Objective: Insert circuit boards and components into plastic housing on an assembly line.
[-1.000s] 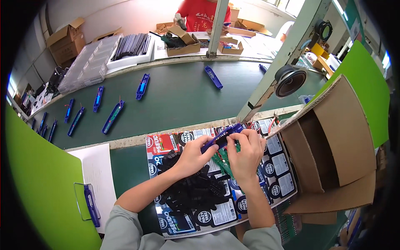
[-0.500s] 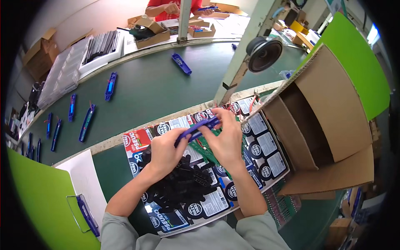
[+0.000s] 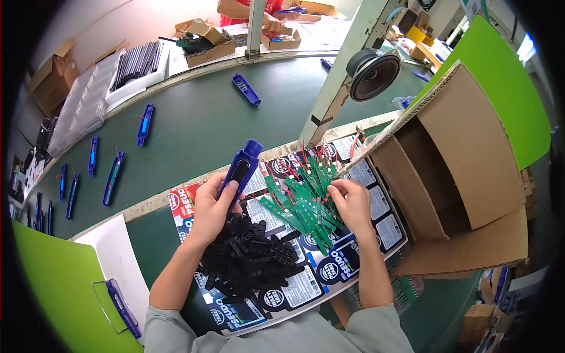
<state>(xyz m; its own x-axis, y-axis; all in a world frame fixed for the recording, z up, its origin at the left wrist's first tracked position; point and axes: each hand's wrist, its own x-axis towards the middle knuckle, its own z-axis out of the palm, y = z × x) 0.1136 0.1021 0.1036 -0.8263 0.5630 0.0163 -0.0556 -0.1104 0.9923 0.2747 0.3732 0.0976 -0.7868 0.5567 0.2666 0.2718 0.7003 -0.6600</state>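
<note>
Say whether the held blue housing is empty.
Not empty: a black piece shows inside the blue housing in the left hand.

Taking twelve as straight ahead of you, a person in red is far off at twelve, behind a small open carton. Nearer half past eleven is a larger open carton with dark contents. At your eleven, a white tray holds dark strips; clear plastic trays lie just beside it, toward ten. Your ten has a white sheet, then toward nine a green panel bearing a blue bar with a wire loop. At your one, a round speaker sits against a worn pale post. Your two holds an open cardboard box, with another bright green panel behind it
</note>
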